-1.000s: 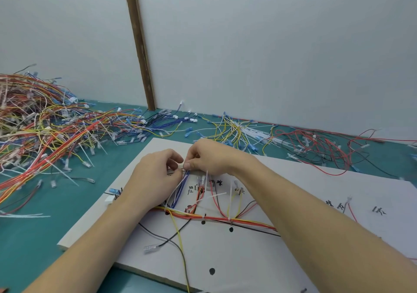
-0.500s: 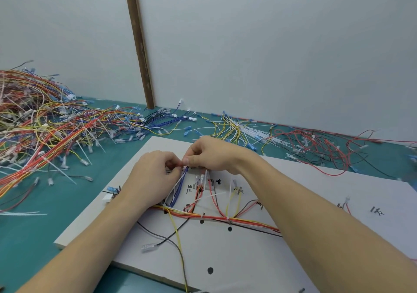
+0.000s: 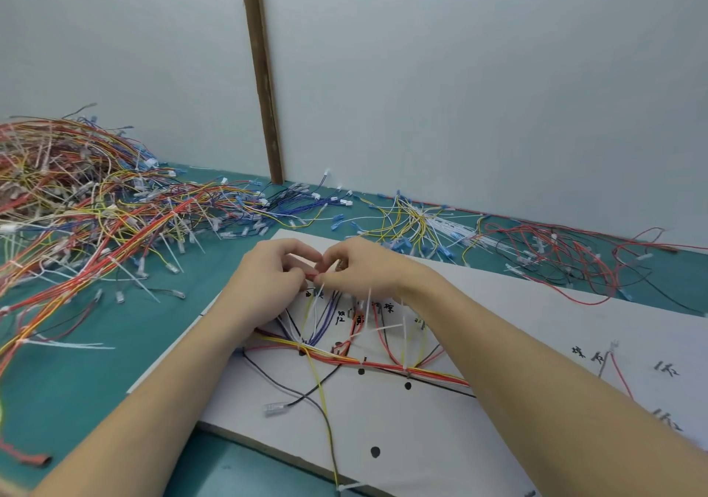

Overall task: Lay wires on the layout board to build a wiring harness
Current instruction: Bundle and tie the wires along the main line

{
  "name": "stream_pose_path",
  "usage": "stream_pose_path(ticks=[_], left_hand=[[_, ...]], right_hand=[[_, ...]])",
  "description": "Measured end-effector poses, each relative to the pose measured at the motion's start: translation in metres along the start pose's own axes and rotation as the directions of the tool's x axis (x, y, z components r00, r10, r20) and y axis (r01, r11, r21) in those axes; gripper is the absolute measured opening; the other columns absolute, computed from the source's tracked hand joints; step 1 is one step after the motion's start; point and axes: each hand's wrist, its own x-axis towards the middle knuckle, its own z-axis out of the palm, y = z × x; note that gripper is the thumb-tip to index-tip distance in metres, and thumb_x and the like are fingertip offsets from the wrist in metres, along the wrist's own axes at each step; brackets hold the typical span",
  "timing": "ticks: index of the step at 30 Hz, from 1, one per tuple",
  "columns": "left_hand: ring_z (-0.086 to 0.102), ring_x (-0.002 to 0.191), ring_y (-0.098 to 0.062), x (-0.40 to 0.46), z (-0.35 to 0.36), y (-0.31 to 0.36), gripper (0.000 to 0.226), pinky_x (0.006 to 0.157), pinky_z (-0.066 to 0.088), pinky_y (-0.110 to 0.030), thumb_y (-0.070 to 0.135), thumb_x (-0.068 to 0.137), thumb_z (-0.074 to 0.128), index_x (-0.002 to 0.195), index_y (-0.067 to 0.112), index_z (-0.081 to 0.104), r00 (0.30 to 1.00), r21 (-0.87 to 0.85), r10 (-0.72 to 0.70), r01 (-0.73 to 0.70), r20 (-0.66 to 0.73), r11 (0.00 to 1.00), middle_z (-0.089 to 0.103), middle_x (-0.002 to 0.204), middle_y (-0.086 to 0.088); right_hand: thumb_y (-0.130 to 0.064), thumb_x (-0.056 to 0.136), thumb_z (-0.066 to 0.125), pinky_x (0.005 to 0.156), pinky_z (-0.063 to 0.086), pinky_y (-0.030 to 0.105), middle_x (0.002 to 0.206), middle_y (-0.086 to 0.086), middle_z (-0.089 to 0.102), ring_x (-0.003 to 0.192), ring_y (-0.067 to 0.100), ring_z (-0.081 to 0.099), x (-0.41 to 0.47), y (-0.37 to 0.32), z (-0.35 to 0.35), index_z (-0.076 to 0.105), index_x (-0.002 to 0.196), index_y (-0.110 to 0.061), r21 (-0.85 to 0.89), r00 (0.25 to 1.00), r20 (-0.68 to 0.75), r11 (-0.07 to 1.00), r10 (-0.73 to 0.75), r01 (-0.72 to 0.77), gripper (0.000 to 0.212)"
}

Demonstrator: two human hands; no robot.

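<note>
A white layout board (image 3: 498,305) with black marks and handwritten labels lies on the teal table. A red, orange and yellow wire bundle (image 3: 383,362) runs across it, tied with white cable ties. Blue and white wires (image 3: 322,320) fan up from the bundle to my fingertips. My left hand (image 3: 264,286) and my right hand (image 3: 367,270) meet near the board's far left end, fingers curled, both pinching the ends of those wires and a small red piece (image 3: 312,275) between them. A black wire with a clear terminal (image 3: 274,407) lies loose on the board.
A large tangle of mixed wires (image 3: 76,209) covers the table at the left. Yellow and white wires (image 3: 417,220) and red wires (image 3: 555,255) lie behind the board. A brown vertical strip (image 3: 264,75) divides the pale wall. A yellow wire (image 3: 325,420) trails off the board's near edge.
Both hands have stayed together at the same spot, shifting their fingers slightly on the wire ends. The view has tilted a little.
</note>
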Motion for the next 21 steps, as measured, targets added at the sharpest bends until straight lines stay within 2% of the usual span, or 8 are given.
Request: stream_pose_path(ticks=[3, 5, 9, 11, 13, 15, 19, 21], left_hand=[[0.075, 0.073, -0.012, 0.002, -0.002, 0.0, 0.033, 0.076, 0.056, -0.03, 0.003, 0.089, 0.051, 0.094, 0.027, 0.073, 0.999, -0.07, -0.032, 0.031, -0.015, 0.997, 0.079, 0.079, 0.004], [0.074, 0.072, -0.008, 0.003, -0.003, -0.001, 0.03, 0.075, 0.055, -0.029, 0.004, 0.088, 0.053, 0.092, 0.028, 0.072, 0.999, -0.069, -0.025, 0.021, -0.049, 0.997, 0.079, 0.078, 0.009], [0.069, 0.084, -0.007, 0.008, -0.011, -0.005, 0.028, 0.077, 0.055, -0.03, 0.009, 0.086, 0.057, 0.087, 0.034, 0.071, 0.982, 0.125, 0.019, 0.005, -0.187, 0.992, 0.076, 0.077, 0.013], [0.068, 0.086, -0.015, 0.01, -0.015, -0.009, 0.024, 0.079, 0.057, -0.036, 0.013, 0.087, 0.058, 0.087, 0.034, 0.071, 0.983, 0.222, -0.004, 0.045, -0.182, 0.974, 0.074, 0.082, 0.011], [0.067, 0.083, -0.018, 0.011, -0.018, -0.012, 0.026, 0.076, 0.056, -0.034, 0.014, 0.089, 0.058, 0.083, 0.035, 0.07, 0.992, 0.284, -0.034, 0.067, -0.12, 0.957, 0.072, 0.082, 0.008], [0.065, 0.079, -0.014, 0.013, -0.018, -0.012, 0.029, 0.065, 0.049, -0.027, 0.015, 0.091, 0.054, 0.08, 0.037, 0.069, 0.997, 0.314, -0.048, 0.065, -0.062, 0.947, 0.071, 0.082, 0.007], [0.059, 0.051, 0.004, 0.016, -0.023, -0.009, 0.032, 0.04, 0.039, -0.014, 0.016, 0.096, 0.045, 0.087, 0.034, 0.07, 0.995, 0.293, -0.097, 0.089, 0.015, 0.952, 0.075, 0.075, 0.01], [0.061, 0.056, 0.004, 0.016, -0.029, -0.008, 0.036, 0.044, 0.042, -0.016, 0.012, 0.097, 0.043, 0.093, 0.033, 0.072, 0.992, 0.28, -0.11, 0.087, 0.066, 0.956, 0.076, 0.073, 0.014]], right_hand=[[-0.039, 0.089, 0.072, 0.068, 0.048, 0.029, 0.089, -0.002, 0.071, 0.075, 0.013, 0.061, 0.004, -0.005, 0.003, 0.076, 0.099, -0.024, -0.058, 1.0, -0.006, 0.998, -0.018, 0.018, 0.019], [-0.036, 0.089, 0.074, 0.068, 0.049, 0.028, 0.091, 0.001, 0.076, 0.072, 0.011, 0.061, 0.005, -0.006, 0.001, 0.077, 0.095, -0.021, -0.061, 1.0, 0.025, 0.998, -0.007, 0.008, 0.016], [-0.028, 0.091, 0.074, 0.073, 0.054, 0.029, 0.09, 0.0, 0.079, 0.079, 0.013, 0.068, 0.007, -0.008, -0.002, 0.075, 0.084, -0.026, -0.068, 0.999, 0.05, 0.998, -0.001, 0.004, 0.007], [-0.026, 0.092, 0.074, 0.082, 0.057, 0.033, 0.092, -0.001, 0.079, 0.088, 0.016, 0.071, 0.009, -0.009, -0.002, 0.074, 0.083, -0.028, -0.056, 0.999, 0.053, 0.998, 0.002, 0.001, 0.009], [-0.023, 0.092, 0.074, 0.085, 0.057, 0.033, 0.093, -0.001, 0.079, 0.085, 0.013, 0.07, 0.011, -0.01, -0.002, 0.078, 0.089, -0.024, -0.03, 0.999, 0.05, 1.0, 0.005, -0.003, 0.005], [-0.021, 0.092, 0.074, 0.08, 0.056, 0.028, 0.094, -0.002, 0.079, 0.081, 0.007, 0.066, 0.012, -0.009, -0.001, 0.081, 0.097, -0.021, 0.021, 0.999, 0.042, 1.0, 0.014, -0.015, 0.009], [-0.03, 0.093, 0.074, 0.06, 0.043, 0.02, 0.086, -0.011, 0.078, 0.074, 0.001, 0.061, 0.011, -0.009, 0.001, 0.083, 0.1, -0.025, 0.14, 0.996, 0.027, 0.986, 0.082, -0.085, 0.012], [-0.034, 0.091, 0.076, 0.057, 0.038, 0.022, 0.072, -0.013, 0.073, 0.066, 0.004, 0.055, 0.01, -0.01, 0.002, 0.083, 0.097, -0.024, 0.245, 0.992, 0.022, 0.961, 0.125, -0.126, 0.014]])
